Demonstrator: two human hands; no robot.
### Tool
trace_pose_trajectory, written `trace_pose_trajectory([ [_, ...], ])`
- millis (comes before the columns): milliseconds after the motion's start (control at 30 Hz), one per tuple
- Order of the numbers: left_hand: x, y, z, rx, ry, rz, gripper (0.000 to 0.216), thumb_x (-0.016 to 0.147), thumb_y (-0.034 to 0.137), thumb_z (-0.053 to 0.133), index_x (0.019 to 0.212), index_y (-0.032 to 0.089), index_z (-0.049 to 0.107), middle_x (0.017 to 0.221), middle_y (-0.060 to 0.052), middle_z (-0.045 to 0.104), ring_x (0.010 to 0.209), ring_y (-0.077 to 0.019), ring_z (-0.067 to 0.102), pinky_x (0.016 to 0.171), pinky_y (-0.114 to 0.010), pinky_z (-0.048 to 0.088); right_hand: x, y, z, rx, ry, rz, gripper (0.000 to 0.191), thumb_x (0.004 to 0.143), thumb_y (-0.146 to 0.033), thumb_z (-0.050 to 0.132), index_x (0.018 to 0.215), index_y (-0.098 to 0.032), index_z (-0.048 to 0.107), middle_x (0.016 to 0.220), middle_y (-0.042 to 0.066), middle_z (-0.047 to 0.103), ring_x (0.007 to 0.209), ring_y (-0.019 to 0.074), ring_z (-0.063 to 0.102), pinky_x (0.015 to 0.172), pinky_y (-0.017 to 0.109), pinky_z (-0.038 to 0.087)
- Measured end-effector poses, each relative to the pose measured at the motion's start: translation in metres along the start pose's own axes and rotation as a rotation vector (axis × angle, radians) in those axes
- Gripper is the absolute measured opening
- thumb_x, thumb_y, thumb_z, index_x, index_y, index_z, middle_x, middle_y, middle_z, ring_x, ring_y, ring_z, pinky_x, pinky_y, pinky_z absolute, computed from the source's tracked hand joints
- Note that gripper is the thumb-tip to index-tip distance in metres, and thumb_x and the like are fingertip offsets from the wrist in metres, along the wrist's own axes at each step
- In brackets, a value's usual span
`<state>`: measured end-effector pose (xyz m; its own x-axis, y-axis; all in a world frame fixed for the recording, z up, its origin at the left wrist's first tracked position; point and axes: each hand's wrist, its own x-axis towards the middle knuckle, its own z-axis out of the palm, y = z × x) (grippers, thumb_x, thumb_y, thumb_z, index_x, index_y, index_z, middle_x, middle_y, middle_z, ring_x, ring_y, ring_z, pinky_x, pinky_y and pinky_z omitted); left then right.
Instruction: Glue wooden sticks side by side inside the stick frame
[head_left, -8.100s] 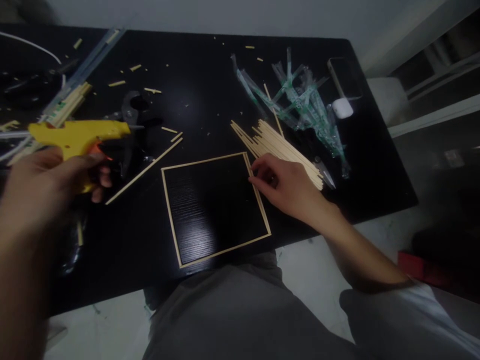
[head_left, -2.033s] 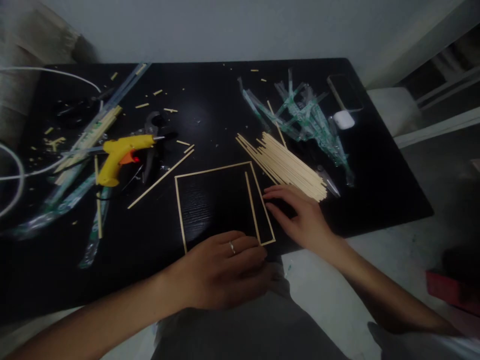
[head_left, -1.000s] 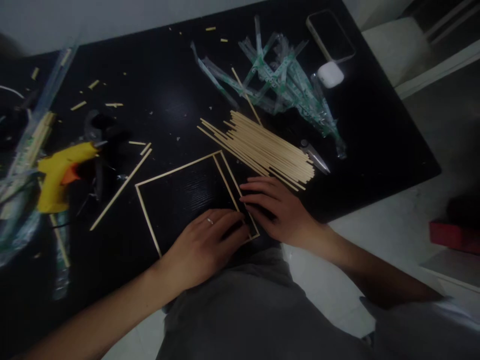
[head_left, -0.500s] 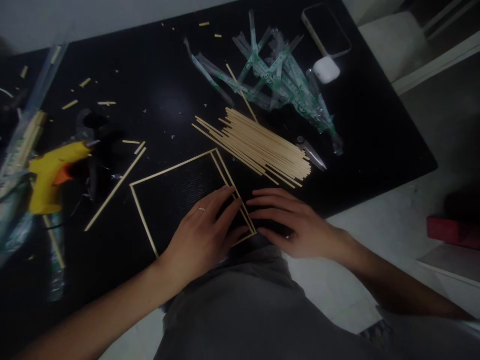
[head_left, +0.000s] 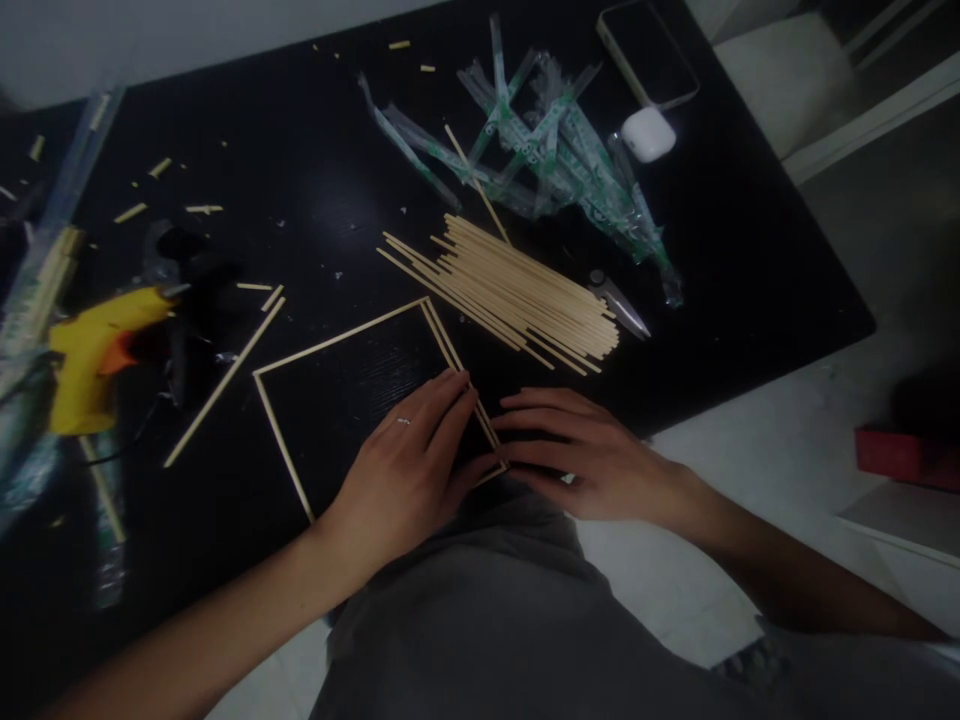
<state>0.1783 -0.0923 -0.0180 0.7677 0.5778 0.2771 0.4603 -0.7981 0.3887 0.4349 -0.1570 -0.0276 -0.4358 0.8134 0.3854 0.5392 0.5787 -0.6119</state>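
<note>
A square frame of thin wooden sticks (head_left: 341, 336) lies on the black table at its near edge. Along its right side a loose wooden stick (head_left: 442, 341) runs close inside the frame's own stick. My left hand (head_left: 412, 445), with a ring on one finger, reaches over the frame, its fingertips and thumb on that inner stick. My right hand (head_left: 581, 450) is outside the right side, fingers stretched and apart, tips at the frame near its lower right corner. My left hand and forearm cover part of the frame's near side.
A pile of wooden sticks (head_left: 517, 290) lies beyond the frame, with a small blade-like tool (head_left: 622, 305) beside it. Plastic wrappers (head_left: 540, 140), a white earbud case (head_left: 649, 134) and a phone (head_left: 649, 55) are farther back. A yellow glue gun (head_left: 97, 350) stands left, near stick offcuts (head_left: 225, 380).
The inner stick has moved right, narrowing the gap to the frame's right side. My right fingers have come left against the frame. The view has shifted slightly.
</note>
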Motion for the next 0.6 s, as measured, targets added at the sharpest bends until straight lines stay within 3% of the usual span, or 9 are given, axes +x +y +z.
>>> trace_pose_trajectory([
  [600,-0.0015,-0.0022,0.0023,-0.054,-0.022,0.032,0.052,0.11,0.033,0.067,0.152,0.004,0.056,0.157,-0.03,0.064,0.153,-0.041,0.059,0.122,-0.059,0.059,0.0007,-0.0006,0.0002,-0.037,-0.012,-0.021,0.016,0.103,-0.02,0.08,0.118,-0.021,0.083,0.127,0.009,0.083,0.132,0.0269,0.075,0.115,0.047,0.065],
])
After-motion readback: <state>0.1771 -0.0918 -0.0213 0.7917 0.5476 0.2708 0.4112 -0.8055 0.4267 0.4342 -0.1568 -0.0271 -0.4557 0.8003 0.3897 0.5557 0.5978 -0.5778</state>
